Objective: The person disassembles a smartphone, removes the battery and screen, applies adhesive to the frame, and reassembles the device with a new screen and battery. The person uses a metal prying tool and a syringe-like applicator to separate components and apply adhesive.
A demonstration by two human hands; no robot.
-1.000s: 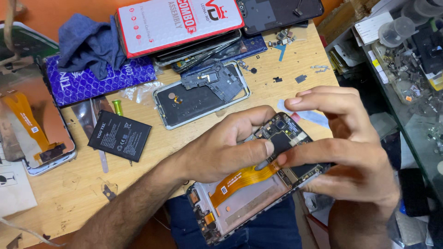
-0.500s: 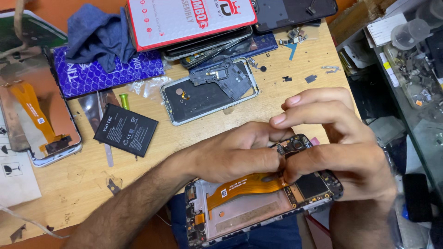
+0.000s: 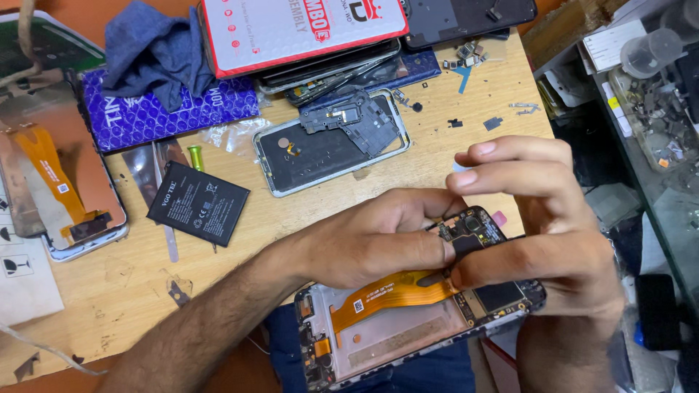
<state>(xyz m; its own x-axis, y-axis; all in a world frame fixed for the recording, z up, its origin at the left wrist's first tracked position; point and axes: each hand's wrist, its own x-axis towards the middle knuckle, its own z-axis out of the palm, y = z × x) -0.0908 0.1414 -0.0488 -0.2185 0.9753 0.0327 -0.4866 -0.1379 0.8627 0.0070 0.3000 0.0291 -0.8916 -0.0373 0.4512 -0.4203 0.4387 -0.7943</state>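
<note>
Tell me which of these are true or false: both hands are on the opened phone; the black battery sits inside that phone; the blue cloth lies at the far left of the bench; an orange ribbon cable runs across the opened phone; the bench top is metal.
1. Both hands are on the opened phone. True: the left hand and the right hand pinch its circuit board.
2. The black battery sits inside that phone. False: it lies loose on the bench, left of the hands.
3. The blue cloth lies at the far left. True.
4. An orange ribbon cable runs across the opened phone. True.
5. The bench top is metal. False: it looks like pale wood.
</note>
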